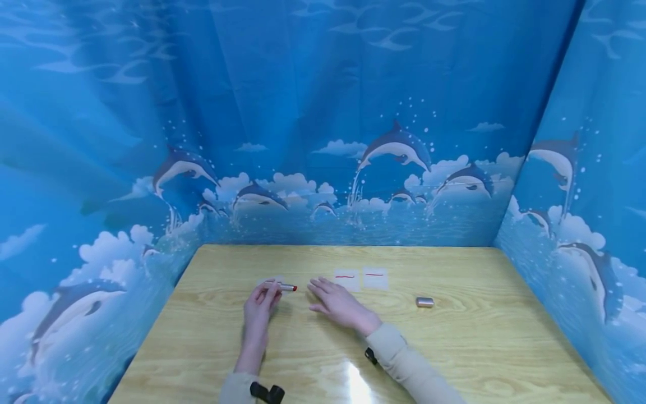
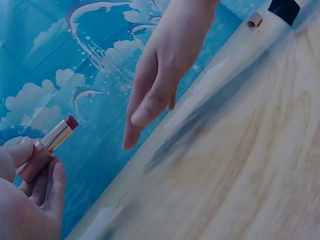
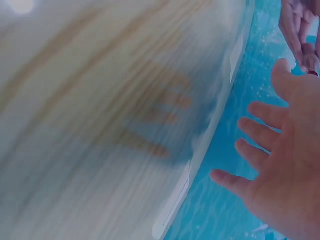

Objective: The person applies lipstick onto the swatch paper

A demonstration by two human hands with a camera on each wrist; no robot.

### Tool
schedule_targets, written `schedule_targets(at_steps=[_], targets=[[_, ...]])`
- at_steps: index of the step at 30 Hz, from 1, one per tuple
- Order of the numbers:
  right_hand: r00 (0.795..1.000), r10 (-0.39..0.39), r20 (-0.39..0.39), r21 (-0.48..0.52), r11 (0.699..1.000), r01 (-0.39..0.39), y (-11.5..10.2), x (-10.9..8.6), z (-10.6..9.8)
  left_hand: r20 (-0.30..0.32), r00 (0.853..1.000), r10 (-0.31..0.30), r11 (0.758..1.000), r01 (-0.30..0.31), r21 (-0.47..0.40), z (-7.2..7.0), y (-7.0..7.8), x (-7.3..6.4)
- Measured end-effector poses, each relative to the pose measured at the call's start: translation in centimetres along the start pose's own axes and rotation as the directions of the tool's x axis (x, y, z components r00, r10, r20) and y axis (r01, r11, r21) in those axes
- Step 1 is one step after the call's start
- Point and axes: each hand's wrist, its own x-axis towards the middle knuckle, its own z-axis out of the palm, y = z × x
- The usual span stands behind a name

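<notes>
My left hand [image 1: 259, 307] pinches an uncapped lipstick [image 2: 57, 136] between thumb and fingers. Its metallic tube lies nearly level in the head view, with the red tip towards the right. Beneath that hand, a white paper slip [image 2: 101, 222] lies partly hidden. Fingers spread, my right hand [image 1: 339, 303] hovers over the table to the right of the lipstick, holding nothing. Just beyond it are two white slips, the left one [image 1: 347, 284] and the right one [image 1: 375, 282], each bearing a red stroke. The lipstick cap [image 1: 425, 302] rests on its side farther right.
The wood-grain table [image 1: 479, 336] ends at a blue dolphin-print curtain [image 1: 303, 140] along the back and both sides. Dark wrist cameras sit at both cuffs, such as the left wrist camera [image 1: 267, 393]. Light glares off the tabletop near the front.
</notes>
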Motion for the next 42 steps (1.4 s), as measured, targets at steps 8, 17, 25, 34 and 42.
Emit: schedule_targets(at_steps=[8, 17, 25, 34, 42], targets=[[0.998, -0.031, 0.050, -0.035, 0.999, 0.033, -1.5, 1.9, 0.7, -0.002, 1.000, 0.014, 1.000, -0.014, -0.021, 0.0, 1.2, -0.2], [0.993, 0.008, 0.116, -0.062, 0.998, 0.000, -2.9, 3.8, 1.5, -0.017, 1.000, 0.002, 0.999, -0.003, -0.033, -0.3, 1.6, 0.0], [0.988, -0.003, 0.154, -0.034, 0.999, 0.008, -3.6, 4.7, 1.7, -0.019, 1.000, 0.004, 0.999, -0.004, -0.042, -0.4, 1.7, 0.1], [0.979, 0.024, 0.201, -0.077, 0.997, -0.009, -3.9, 5.0, 1.6, -0.019, 1.000, 0.003, 0.999, -0.004, -0.048, -0.6, 1.8, 0.3], [0.982, 0.030, 0.189, -0.108, 0.994, -0.010, -3.8, 4.5, 1.2, -0.009, 1.000, 0.014, 0.999, -0.014, -0.030, -0.7, 1.7, 0.2]])
